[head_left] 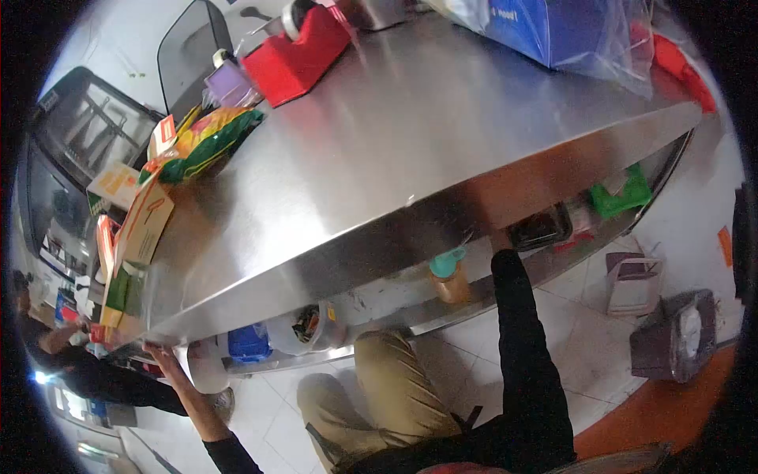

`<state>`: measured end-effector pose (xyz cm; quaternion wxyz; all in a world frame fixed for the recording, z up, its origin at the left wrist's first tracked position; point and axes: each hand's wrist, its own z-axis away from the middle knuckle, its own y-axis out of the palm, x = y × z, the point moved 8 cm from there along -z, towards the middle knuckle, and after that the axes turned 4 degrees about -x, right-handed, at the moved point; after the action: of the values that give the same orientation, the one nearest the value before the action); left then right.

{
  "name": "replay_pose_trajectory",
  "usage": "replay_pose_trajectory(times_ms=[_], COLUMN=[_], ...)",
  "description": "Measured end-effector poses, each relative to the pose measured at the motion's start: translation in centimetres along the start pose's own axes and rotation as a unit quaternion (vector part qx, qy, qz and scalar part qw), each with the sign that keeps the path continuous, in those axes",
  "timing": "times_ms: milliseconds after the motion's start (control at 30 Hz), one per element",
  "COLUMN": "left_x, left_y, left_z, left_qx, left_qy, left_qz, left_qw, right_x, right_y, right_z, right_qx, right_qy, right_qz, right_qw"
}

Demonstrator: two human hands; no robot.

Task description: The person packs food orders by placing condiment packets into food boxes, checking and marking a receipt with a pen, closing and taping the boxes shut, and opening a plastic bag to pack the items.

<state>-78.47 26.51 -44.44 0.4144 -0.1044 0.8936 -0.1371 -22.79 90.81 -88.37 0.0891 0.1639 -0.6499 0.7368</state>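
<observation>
My left hand (163,360) is at the near left corner of the steel table (339,150), its fingers stretched out against the edge. I see nothing held in it. My right arm in a black sleeve reaches toward the shelf under the tabletop. Only a blurred part of my right hand (501,239) shows below the edge, so its fingers cannot be made out. It is nearest to a dark container (542,227). A brown jar with a turquoise top (449,276) stands to its left on the lower shelf.
On the tabletop are a red tape dispenser (296,51), a green and yellow packet (207,144), open cartons (142,221) and a blue box (537,31). The shelf holds a blue tub (249,343) and green basket (622,192). Bins (671,336) stand right; another person (87,371) is left.
</observation>
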Motion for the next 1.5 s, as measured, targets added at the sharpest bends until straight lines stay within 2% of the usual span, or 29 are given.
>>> replay_pose_trajectory(times_ms=[200, 300, 367, 400, 500, 533, 600, 700, 767, 833, 900, 1000, 1067, 1133, 1200, 1333, 1433, 1500], left_x=[-2.7, -4.8, -4.9, -4.5, -3.8, -3.8, -4.1, -7.2, -10.7, -15.1, -19.9, -25.2, -28.0, -30.1, -31.3, -32.4, -32.7, -34.2], left_y=[3.5, 5.3, 5.8, 5.7, 6.8, 7.7, 10.6, 15.9, 19.5, 21.8, 22.2, 18.9, 16.0, 12.6, 9.0, 3.6, 1.8, 1.0], left_z=[3.0, 5.0, 5.2, 5.2, 6.0, 6.8, 8.7, 13.0, 17.1, 22.2, 26.8, 31.9, 35.1, 36.6, 36.9, 34.5, 30.5, 27.2], left_qx=[0.007, 0.012, 0.007, 0.002, -0.003, 0.011, 0.062, 0.185, 0.301, 0.437, 0.560, 0.689, 0.745, 0.797, 0.832, 0.849, 0.840, 0.831], left_qy=[-0.081, -0.125, -0.116, -0.108, -0.085, -0.086, -0.104, -0.153, -0.194, -0.231, -0.258, -0.300, -0.330, -0.350, -0.367, -0.424, -0.453, -0.432], left_qz=[0.205, 0.327, 0.313, 0.292, 0.280, 0.290, 0.310, 0.332, 0.340, 0.344, 0.342, 0.301, 0.277, 0.238, 0.189, 0.124, 0.140, 0.204], left_qw=[0.975, 0.937, 0.943, 0.950, 0.956, 0.953, 0.943, 0.912, 0.869, 0.798, 0.709, 0.587, 0.508, 0.432, 0.370, 0.291, 0.263, 0.284], right_x=[-3.5, -4.8, -7.8, -7.9, -1.9, -0.6, 1.5, 1.2, 2.4, 2.8, 1.7, 1.0, -2.6, -4.2, -4.4, -1.9, 1.8, 1.6], right_y=[-3.2, -4.1, -4.5, -6.1, -19.4, -22.4, -27.9, -33.8, -36.8, -37.3, -39.1, -47.6, -53.5, -58.6, -63.3, -70.6, -74.2, -72.5], right_z=[5.3, 6.0, 8.6, 11.9, 24.9, 27.7, 32.5, 38.9, 44.1, 49.6, 55.3, 63.1, 67.8, 73.3, 81.1, 96.6, 100.6, 98.9], right_qx=[0.025, -0.014, -0.080, -0.114, -0.098, -0.092, -0.080, -0.094, -0.123, -0.096, -0.147, -0.310, -0.443, -0.563, -0.710, -0.836, -0.864, -0.825], right_qy=[0.040, 0.056, 0.048, 0.018, 0.054, 0.022, -0.042, 0.003, 0.122, 0.169, 0.253, 0.300, 0.318, 0.266, 0.235, 0.286, 0.278, 0.289], right_qz=[0.006, -0.131, -0.351, -0.668, -0.622, -0.632, -0.649, -0.587, -0.543, -0.542, -0.527, -0.508, -0.525, -0.581, -0.494, -0.401, -0.314, -0.350], right_qw=[0.999, 0.990, 0.932, 0.735, 0.775, 0.769, 0.755, 0.804, 0.821, 0.818, 0.798, 0.745, 0.653, 0.525, 0.444, 0.244, 0.279, 0.338])
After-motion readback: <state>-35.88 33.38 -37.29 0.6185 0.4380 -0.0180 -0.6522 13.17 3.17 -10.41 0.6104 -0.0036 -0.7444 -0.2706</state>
